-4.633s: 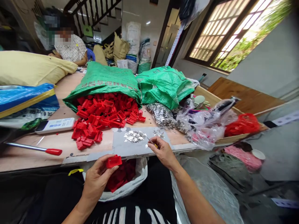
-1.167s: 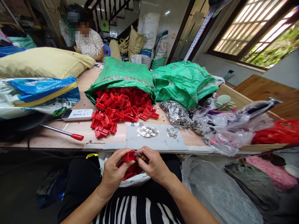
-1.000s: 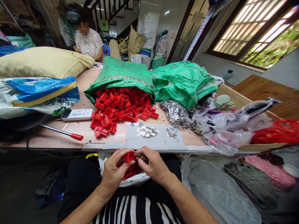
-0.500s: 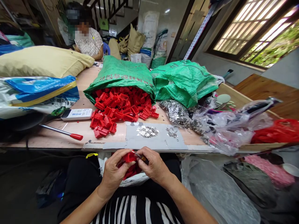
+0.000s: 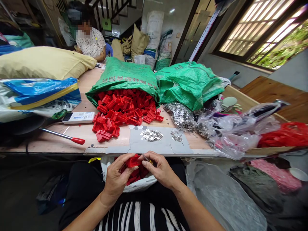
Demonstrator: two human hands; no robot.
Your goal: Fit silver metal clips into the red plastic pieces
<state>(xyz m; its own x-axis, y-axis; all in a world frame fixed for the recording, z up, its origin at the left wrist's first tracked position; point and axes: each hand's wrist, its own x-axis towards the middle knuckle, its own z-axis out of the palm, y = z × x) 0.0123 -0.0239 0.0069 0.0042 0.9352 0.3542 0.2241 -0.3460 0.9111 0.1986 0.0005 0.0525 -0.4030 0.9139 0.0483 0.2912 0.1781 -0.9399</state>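
Between the thumb and fingers of my left hand [image 5: 117,171] is a red plastic housing [image 5: 133,161], its hollow side partly visible. My right hand [image 5: 159,170] grips a small screwdriver-like tool [image 5: 153,163] with a thin metal shaft and a dark-and-yellow handle; my fingers cover much of it. The tool's tip is beside the housing, and contact cannot be made out. Below both hands, a white sack [image 5: 141,185] on my lap holds more red housings. Ahead on the table, a grey mat [image 5: 137,146] bears small shiny metal pieces [image 5: 152,135] in two piles.
Loose red housings [image 5: 120,110] spill from a green sack [image 5: 127,72] on the table. A red-tipped lever [image 5: 78,141] and a white device [image 5: 79,117] are at left. Plastic bags [image 5: 231,131] crowd the right side. Another person [image 5: 92,45] sits across the table.
My right hand has shifted slightly, and the tool's tip has drawn back a little to the right from the red housing. My left hand stays nearly still.
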